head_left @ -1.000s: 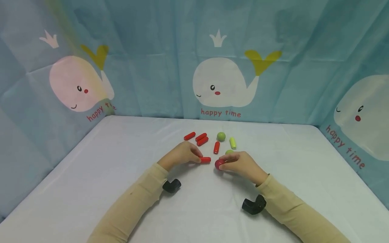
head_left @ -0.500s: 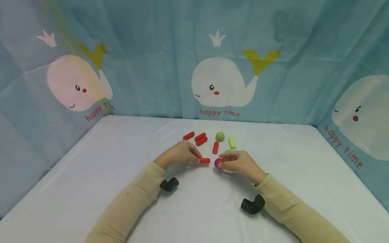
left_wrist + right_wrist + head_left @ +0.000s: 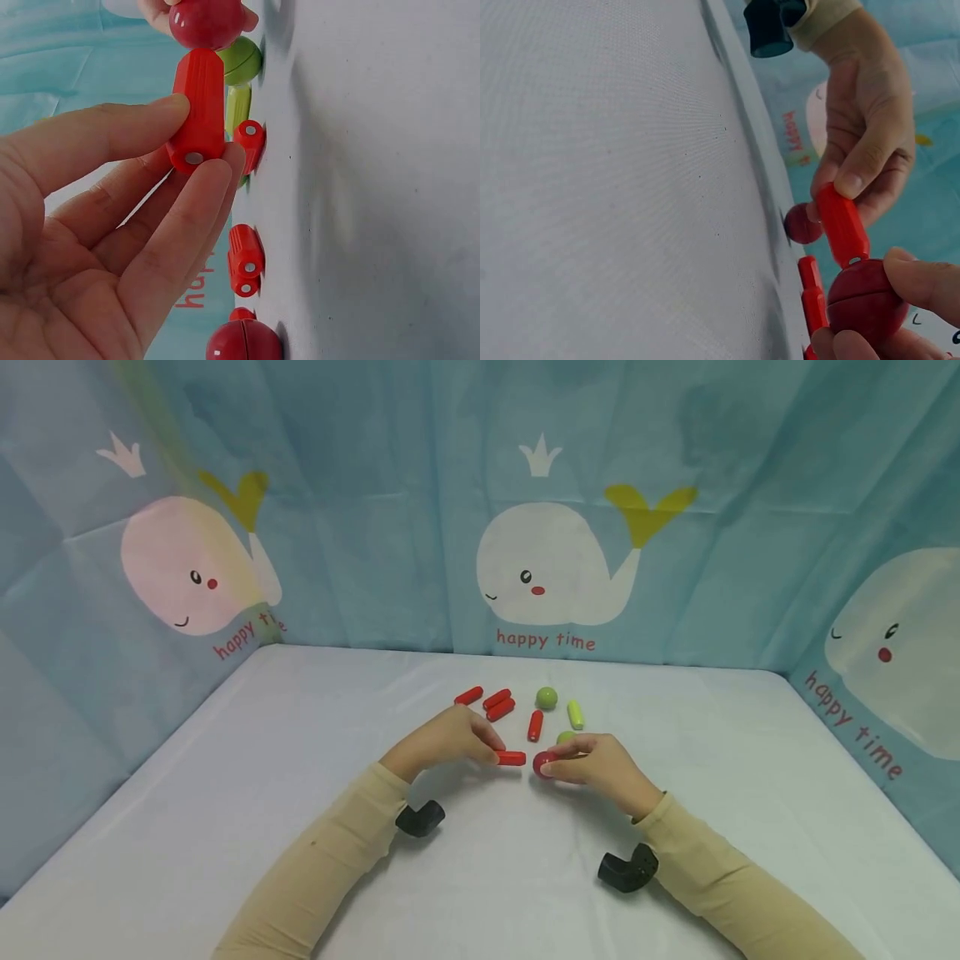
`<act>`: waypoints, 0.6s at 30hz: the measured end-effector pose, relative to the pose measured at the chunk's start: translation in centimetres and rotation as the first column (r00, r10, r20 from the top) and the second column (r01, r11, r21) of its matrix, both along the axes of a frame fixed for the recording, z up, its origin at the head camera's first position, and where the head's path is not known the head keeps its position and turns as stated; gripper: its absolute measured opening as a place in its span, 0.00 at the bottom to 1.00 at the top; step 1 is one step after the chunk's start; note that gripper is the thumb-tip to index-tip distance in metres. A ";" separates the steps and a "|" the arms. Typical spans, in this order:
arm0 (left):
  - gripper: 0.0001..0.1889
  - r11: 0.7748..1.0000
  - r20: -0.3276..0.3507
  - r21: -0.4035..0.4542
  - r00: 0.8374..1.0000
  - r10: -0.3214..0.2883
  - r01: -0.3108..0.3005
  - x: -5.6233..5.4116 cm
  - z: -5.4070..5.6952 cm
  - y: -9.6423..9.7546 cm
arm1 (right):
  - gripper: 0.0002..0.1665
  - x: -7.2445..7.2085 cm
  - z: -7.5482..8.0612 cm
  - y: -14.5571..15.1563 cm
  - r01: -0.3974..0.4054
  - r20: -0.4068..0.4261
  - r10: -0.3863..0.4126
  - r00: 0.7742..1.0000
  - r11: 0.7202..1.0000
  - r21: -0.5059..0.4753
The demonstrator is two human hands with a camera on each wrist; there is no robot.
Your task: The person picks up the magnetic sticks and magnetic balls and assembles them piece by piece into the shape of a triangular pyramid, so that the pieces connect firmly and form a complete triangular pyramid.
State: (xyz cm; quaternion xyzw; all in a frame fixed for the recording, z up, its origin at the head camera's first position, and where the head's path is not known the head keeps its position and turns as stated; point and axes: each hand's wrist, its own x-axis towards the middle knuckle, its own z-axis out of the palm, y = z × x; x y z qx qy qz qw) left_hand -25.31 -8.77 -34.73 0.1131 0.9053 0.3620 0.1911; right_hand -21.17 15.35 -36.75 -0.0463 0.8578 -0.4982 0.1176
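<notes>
Whale-print drapes (image 3: 390, 568) around a white-clothed table (image 3: 187, 793).
From my head feed I observe creased blue fabric on three sides, printed with whales (image 3: 547, 564), crowns (image 3: 540, 461) and red "happy time" lettering (image 3: 525, 639); a yellowish streak (image 3: 156, 427) crosses the left panel; the tabletop cloth (image 3: 690, 727) shows slight wrinkling.

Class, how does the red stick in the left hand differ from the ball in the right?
The red stick is long; the ball is round. The stick is bright red, the ball a darker red. The stick has lengthwise grooves, the ball a visible seam. Both are reddish and held.
</notes>
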 end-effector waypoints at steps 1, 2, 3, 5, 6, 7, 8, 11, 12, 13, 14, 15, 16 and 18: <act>0.06 1.000 -0.001 0.001 1.000 -0.003 0.003 0.1 0.0 0.1 | 0.22 0.0 0.0 0.0 0.003 0.000 -0.003 1.000 1.000 -0.002; 0.06 1.000 -0.002 -0.001 1.000 -0.007 0.007 0.1 0.1 0.1 | 0.22 0.0 0.0 0.0 0.000 -0.006 0.000 1.000 1.000 -0.003; 0.06 1.000 -0.001 -0.002 1.000 -0.008 0.008 0.2 0.1 0.2 | 0.22 0.0 -0.1 0.0 0.001 -0.008 -0.001 1.000 1.000 -0.006; 0.06 1.000 0.000 -0.006 1.000 -0.010 0.010 0.3 0.1 0.3 | 0.21 -0.1 -0.2 0.0 0.000 -0.011 0.000 1.000 1.000 -0.011; 0.07 1.000 0.000 -0.005 1.000 -0.010 0.010 0.4 0.1 0.3 | 0.21 -0.1 -0.2 0.0 -0.003 -0.014 0.002 1.000 1.000 -0.013; 0.07 1.000 0.000 -0.005 1.000 -0.012 0.012 0.5 0.2 0.4 | 0.21 -0.1 -0.2 0.0 -0.002 -0.012 0.002 1.000 1.000 -0.018; 0.07 1.000 0.000 -0.005 1.000 -0.015 0.015 0.5 0.2 0.4 | 0.21 -0.1 -0.2 0.0 -0.004 -0.012 0.004 1.000 1.000 -0.020; 0.06 1.000 -0.003 -0.002 1.000 -0.019 0.019 0.6 0.3 0.5 | 0.20 -0.1 -0.3 0.0 -0.006 -0.005 0.006 1.000 1.000 -0.026; 0.06 1.000 -0.004 -0.001 1.000 -0.020 0.020 0.7 0.3 0.6 | 0.20 -0.2 -0.4 0.0 -0.007 -0.003 0.007 1.000 1.000 -0.026; 0.06 1.000 -0.005 -0.002 1.000 -0.022 0.022 0.7 0.3 0.6 | 0.20 -0.2 -0.4 0.0 -0.005 0.000 0.005 1.000 1.000 -0.025; 0.06 1.000 -0.007 -0.004 1.000 -0.025 0.025 0.7 0.3 0.6 | 0.20 -0.2 -0.4 0.0 -0.006 -0.001 0.006 1.000 1.000 -0.020; 0.06 1.000 -0.006 -0.004 1.000 -0.026 0.026 0.7 0.3 0.7 | 0.20 -0.2 -0.4 0.0 -0.005 -0.001 0.005 1.000 1.000 -0.018; 0.07 1.000 -0.005 -0.004 1.000 -0.026 0.026 0.7 0.3 0.7 | 0.20 -0.3 -0.5 0.0 -0.005 -0.001 0.005 1.000 1.000 -0.016; 0.07 1.000 -0.003 -0.001 1.000 -0.030 0.030 0.7 0.3 0.7 | 0.21 -0.3 -0.5 0.1 0.000 0.001 0.000 1.000 1.000 -0.018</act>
